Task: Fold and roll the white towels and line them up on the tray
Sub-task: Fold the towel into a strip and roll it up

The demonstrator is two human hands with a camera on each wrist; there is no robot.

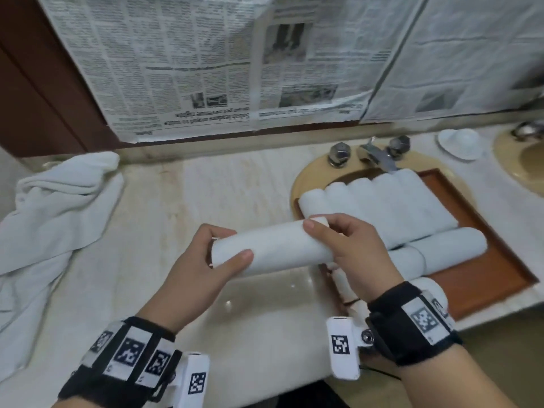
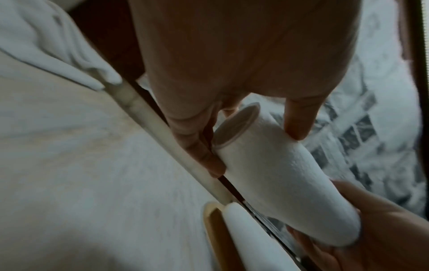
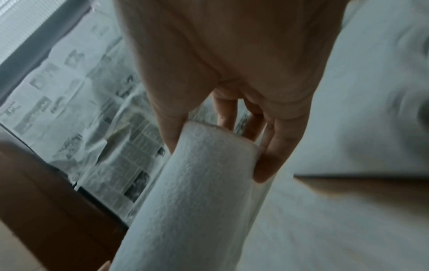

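A rolled white towel (image 1: 270, 248) (image 2: 278, 177) (image 3: 197, 192) is held level above the counter, just left of the tray. My left hand (image 1: 217, 254) grips its left end, thumb on top and fingers behind. My right hand (image 1: 332, 240) grips its right end. The brown wooden tray (image 1: 485, 260) lies across the sink and holds several rolled white towels (image 1: 382, 201) side by side. One more roll (image 1: 435, 251) lies crosswise in front of them. A heap of unfolded white towels (image 1: 56, 207) (image 2: 46, 40) sits at the counter's left.
The marble counter (image 1: 191, 195) runs below a wall papered with newspaper (image 1: 191, 63). A chrome tap (image 1: 374, 154) stands behind the beige sink (image 1: 312, 175). A white dish (image 1: 460, 142) and a second sink (image 1: 524, 163) are at far right.
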